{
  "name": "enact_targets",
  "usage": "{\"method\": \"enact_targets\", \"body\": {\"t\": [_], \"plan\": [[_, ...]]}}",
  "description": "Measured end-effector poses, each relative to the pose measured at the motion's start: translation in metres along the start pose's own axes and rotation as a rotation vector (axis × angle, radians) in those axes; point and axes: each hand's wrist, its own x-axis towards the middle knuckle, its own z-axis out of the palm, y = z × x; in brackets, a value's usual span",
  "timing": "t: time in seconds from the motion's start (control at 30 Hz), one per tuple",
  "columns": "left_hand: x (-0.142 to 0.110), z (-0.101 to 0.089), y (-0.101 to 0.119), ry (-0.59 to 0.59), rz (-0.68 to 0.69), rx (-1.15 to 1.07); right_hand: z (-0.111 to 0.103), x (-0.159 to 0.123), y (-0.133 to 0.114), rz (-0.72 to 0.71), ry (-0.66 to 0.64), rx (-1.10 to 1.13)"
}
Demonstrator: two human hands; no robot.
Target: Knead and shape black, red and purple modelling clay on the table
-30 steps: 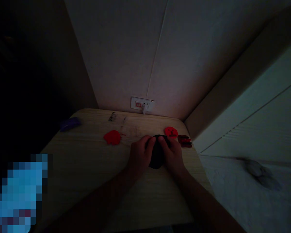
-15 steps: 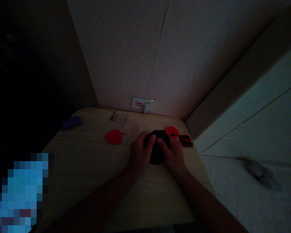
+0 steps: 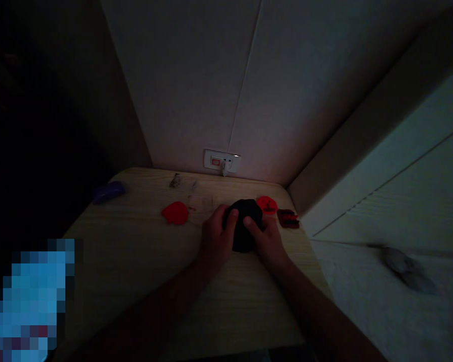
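A black, flattened round lump (image 3: pixel 242 241), like modelling clay, is held between my two hands above the wooden tabletop. My left hand (image 3: pixel 216 235) grips its left side, thumb pressed on top. On the opposite side my right hand (image 3: pixel 269 238) holds the edge, its thumb also on the upper face. Fingers under the lump are hidden. Left of my hands lies a flat red piece (image 3: pixel 175 213) with an uneven edge. A round red piece (image 3: pixel 267 204) with dark marks sits just beyond my right hand, beside a dark red piece (image 3: pixel 288 218) with black strips.
The pale wooden table (image 3: pixel 136 261) meets the wall, where a socket (image 3: pixel 222 161) has a plug in it. A purple packet-like object (image 3: pixel 108 192) lies at the table's left edge. Grey footwear-like objects (image 3: pixel 407 269) are on the floor at right. The light is dim.
My thumbs have moved slightly further apart on the black lump, showing more of its top. Both hands keep their hold. The red pieces stay in place on the table.
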Motion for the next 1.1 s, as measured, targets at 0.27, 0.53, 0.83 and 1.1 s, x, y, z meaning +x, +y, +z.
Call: {"method": "enact_targets", "body": {"t": [0.27, 0.53, 0.83, 1.1], "plan": [[0.003, 0.001, -0.002, -0.048, -0.07, -0.098, 0.0, -0.002, 0.002, -0.01, 0.064, 0.007], [0.002, 0.0, 0.0, -0.023, -0.042, -0.092, -0.002, 0.0, -0.002, -0.074, 0.156, -0.179], [0.001, -0.001, 0.002, -0.027, -0.024, -0.036, -0.002, -0.001, -0.007, -0.12, 0.224, -0.312], [0.0, -0.001, 0.0, -0.006, -0.018, -0.019, -0.001, 0.0, -0.007, -0.09, 0.262, -0.291]]}}
